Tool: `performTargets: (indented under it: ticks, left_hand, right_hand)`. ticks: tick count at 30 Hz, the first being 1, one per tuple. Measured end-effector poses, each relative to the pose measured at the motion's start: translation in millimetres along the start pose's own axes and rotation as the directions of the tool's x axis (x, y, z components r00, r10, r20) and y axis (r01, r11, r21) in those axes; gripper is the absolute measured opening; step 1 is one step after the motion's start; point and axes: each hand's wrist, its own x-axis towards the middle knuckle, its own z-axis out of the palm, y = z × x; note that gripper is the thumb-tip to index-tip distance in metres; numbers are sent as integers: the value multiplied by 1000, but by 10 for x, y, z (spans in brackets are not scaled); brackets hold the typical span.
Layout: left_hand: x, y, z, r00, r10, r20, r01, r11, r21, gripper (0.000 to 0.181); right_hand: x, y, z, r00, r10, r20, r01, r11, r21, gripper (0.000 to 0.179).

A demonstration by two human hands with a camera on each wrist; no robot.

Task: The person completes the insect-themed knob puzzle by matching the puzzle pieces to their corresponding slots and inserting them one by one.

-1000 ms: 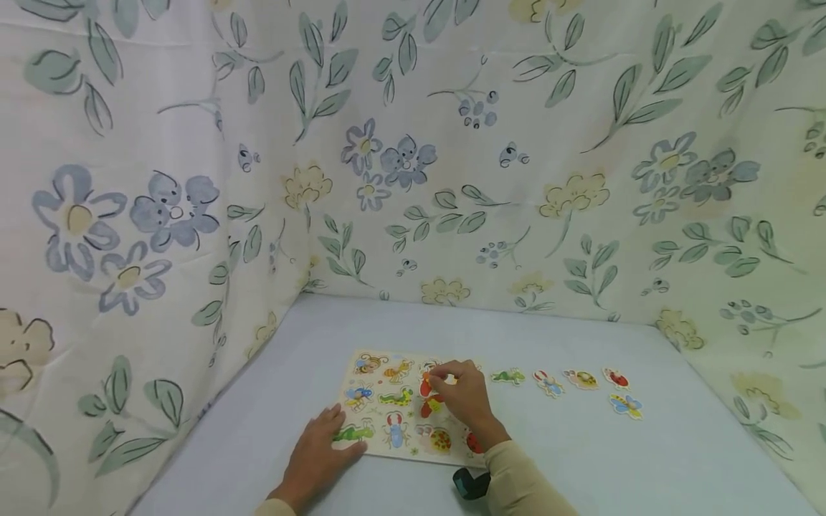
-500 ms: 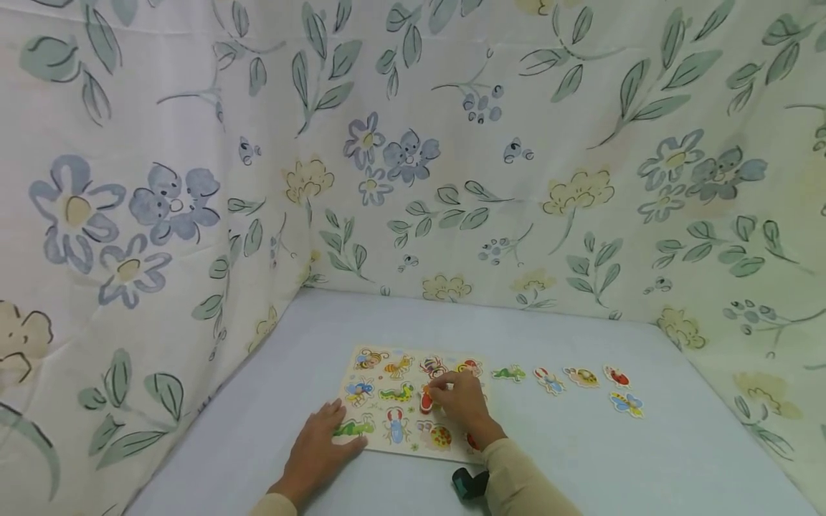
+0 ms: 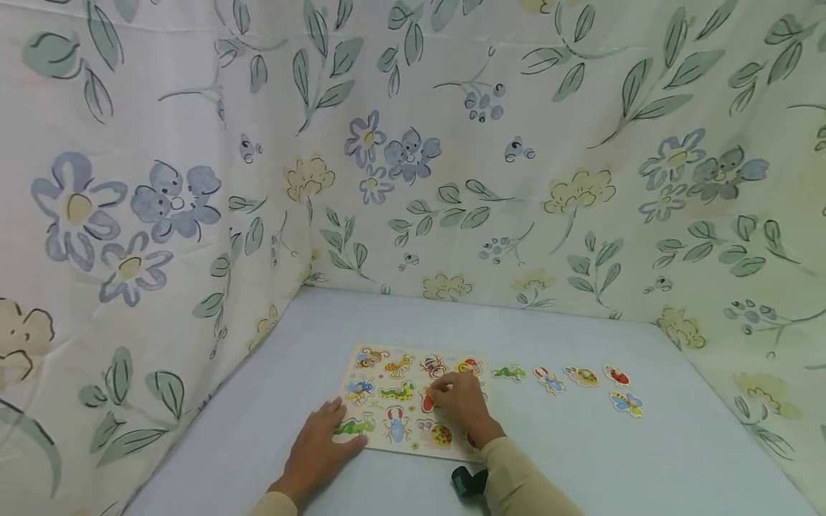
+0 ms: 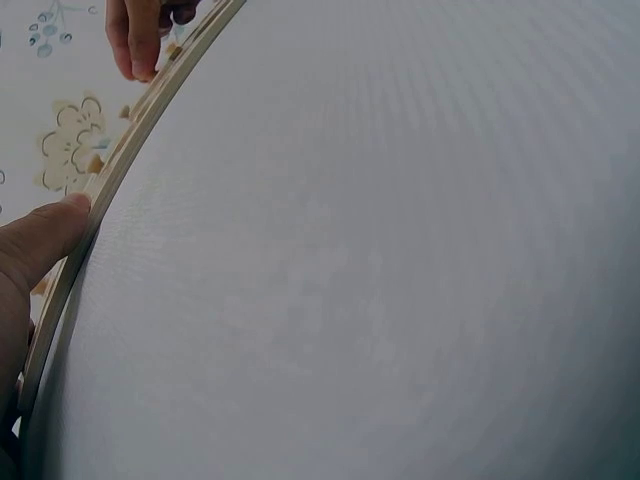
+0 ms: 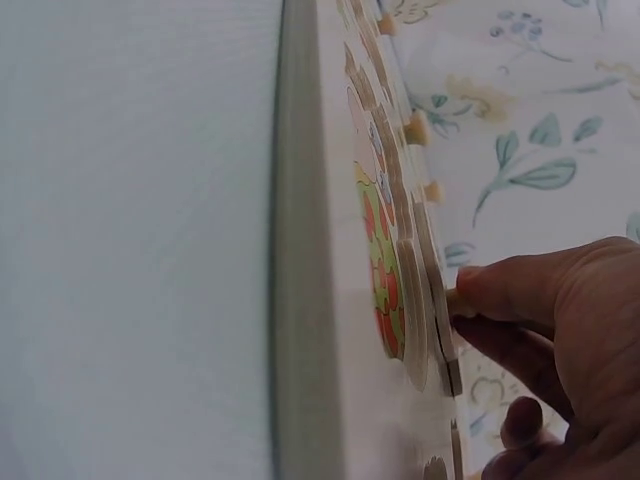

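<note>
A wooden insect puzzle board [image 3: 377,446] lies on the table, with insect pictures and knobbed pieces across it. My right hand [image 3: 466,401] pinches the small knob [image 5: 459,302] of a red-winged insect puzzle piece [image 3: 427,400] at the board's right-centre spot; the fingers cover much of that piece. In the right wrist view the piece lies against the board's face. My left hand [image 3: 319,448] rests at the board's near left corner, fingers straight along the left side, and the thumb [image 4: 62,225] touches the near edge. A snail picture [image 3: 435,434] shows in the front row.
Right of the board lie loose pieces: a green insect [image 3: 509,373], a blue beetle [image 3: 548,380], a snail [image 3: 581,377], a ladybug [image 3: 617,375] and a blue-winged insect [image 3: 626,404]. Floral cloth [image 3: 452,236] walls the table at the back and sides. A dark object [image 3: 467,484] sits by the right wrist.
The right hand has brought the red-winged piece down and toward me onto the board's middle row, then shifted only slightly. The left hand has stayed at the corner.
</note>
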Motion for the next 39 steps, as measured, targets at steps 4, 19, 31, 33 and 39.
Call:
performTargets:
  ticks: [4, 19, 31, 33, 39]
  left_hand:
    - [5, 8, 2, 1000, -5, 4, 5, 1000, 2, 81]
    - [-8, 45, 8, 1000, 18, 24, -18, 1000, 18, 82]
    - [18, 29, 4, 999, 42, 32, -44, 997, 57, 84]
    - [19, 27, 6, 998, 45, 33, -47, 997, 57, 85]
    - [27, 34, 14, 998, 54, 35, -56, 997, 56, 83]
  right_hand:
    - [5, 29, 8, 1000, 8, 4, -8, 1000, 1, 6]
    - [-7, 74, -33, 999, 31, 38, -32, 999, 18, 3]
    - [34, -115, -453, 998, 16, -60, -5, 983, 185, 14]
    - [15, -134, -554, 996, 20, -83, -3, 979, 202, 13]
    - [-43, -109, -874, 985, -30, -171, 64, 978, 198, 14]
